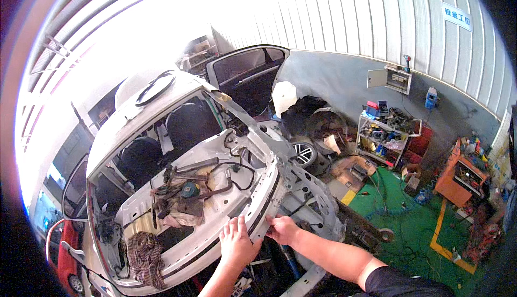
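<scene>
A white car body shell (161, 273) with a bare rear deck fills the centre; a black seal strip (271, 194) runs along its near edge. My left hand (237, 243) lies on that edge, fingers slightly bent and apart. Just right of it, my right hand (283, 229) has its fingers curled onto the edge by the strip; their tips are partly hidden. Tools, bent dark metal pieces (215, 189) and rags lie on the deck, and a striped cloth (144, 256) drapes over its left end.
A black car door (245, 76) and a wheel (304, 154) stand behind the shell. At right are a loaded trolley (383, 140), an orange cabinet (455, 175) and cables on the green floor (401, 227). A red car (72, 248) is at lower left.
</scene>
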Demonstrator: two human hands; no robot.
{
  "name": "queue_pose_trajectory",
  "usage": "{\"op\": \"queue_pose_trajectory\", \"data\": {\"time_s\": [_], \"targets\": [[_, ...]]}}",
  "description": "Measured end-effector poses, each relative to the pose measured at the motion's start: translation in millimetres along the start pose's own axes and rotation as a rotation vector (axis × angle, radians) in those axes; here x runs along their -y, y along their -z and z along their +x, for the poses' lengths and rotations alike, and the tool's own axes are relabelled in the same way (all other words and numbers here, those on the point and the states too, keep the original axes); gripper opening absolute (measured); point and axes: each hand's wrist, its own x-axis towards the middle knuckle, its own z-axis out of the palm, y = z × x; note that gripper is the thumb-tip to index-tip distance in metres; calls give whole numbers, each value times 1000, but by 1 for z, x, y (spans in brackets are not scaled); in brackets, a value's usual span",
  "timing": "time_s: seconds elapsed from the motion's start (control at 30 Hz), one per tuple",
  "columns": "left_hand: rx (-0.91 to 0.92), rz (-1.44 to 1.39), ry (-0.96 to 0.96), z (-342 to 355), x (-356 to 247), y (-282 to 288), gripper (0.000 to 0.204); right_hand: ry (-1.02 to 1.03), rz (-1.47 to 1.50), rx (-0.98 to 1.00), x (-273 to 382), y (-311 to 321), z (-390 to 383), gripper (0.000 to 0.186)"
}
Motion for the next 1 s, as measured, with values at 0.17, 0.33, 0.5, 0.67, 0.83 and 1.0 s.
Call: {"op": "queue_pose_trajectory", "data": {"time_s": [0.17, 0.33, 0.5, 0.67, 0.83, 1.0], "targets": [[-66, 17, 114, 32, 16, -17, 89, -58, -86, -77, 14, -27, 17, 27], [-103, -67, 119, 49, 21, -14, 72, -87, -86, -139, 12, -44, 28, 27], [-34, -126, 149, 57, 35, -10, 66, -86, -33, -138, 3, -51, 32, 24], [-71, -122, 67, 75, 40, -4, 64, -123, -105, -119, 13, -53, 39, 30], [-19, -136, 43, 94, 47, -19, 68, -14, -155, -169, 19, -44, 57, 33], [-22, -86, -3, 99, 53, -45, 70, -1, -616, -220, 6, -6, 89, 33]]}}
